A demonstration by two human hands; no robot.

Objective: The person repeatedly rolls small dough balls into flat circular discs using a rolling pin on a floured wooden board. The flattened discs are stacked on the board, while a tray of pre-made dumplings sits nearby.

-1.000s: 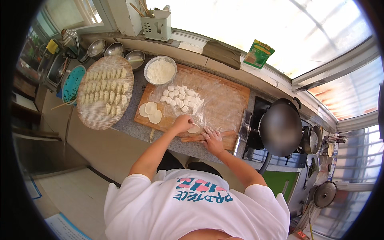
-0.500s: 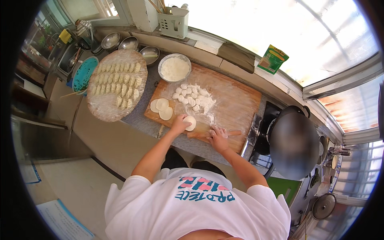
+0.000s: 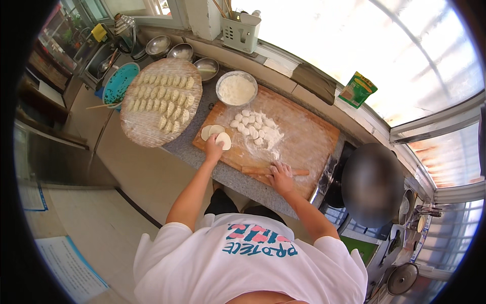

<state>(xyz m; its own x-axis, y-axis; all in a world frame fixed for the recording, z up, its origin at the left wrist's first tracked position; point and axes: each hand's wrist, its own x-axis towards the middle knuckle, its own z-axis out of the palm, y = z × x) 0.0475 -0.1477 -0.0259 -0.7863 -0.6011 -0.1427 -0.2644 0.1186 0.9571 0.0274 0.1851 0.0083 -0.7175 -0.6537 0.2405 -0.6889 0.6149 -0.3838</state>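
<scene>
Wrapper (image 3: 224, 142) pinched in my left hand (image 3: 213, 149) beside the other wrappers (image 3: 205, 133) at the left of the board (image 3: 316, 136), head view; my right hand (image 3: 281, 177), well apart, covers the left-to-right rolling pin (image 3: 300, 173), whether gripping I cannot tell

White short-sleeved T-shirt (image 3: 202, 258) (teal and pink print (image 3: 260, 235) across it), black legwear (image 3: 221, 202) below.

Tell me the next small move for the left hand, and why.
Probably lower and release the wrapper among the others at the board's left end. The left hand already has it there, overlapping them in view, and it looks round and flat. Letting go would free that hand, while the right hand rests on the rolling pin.
</scene>
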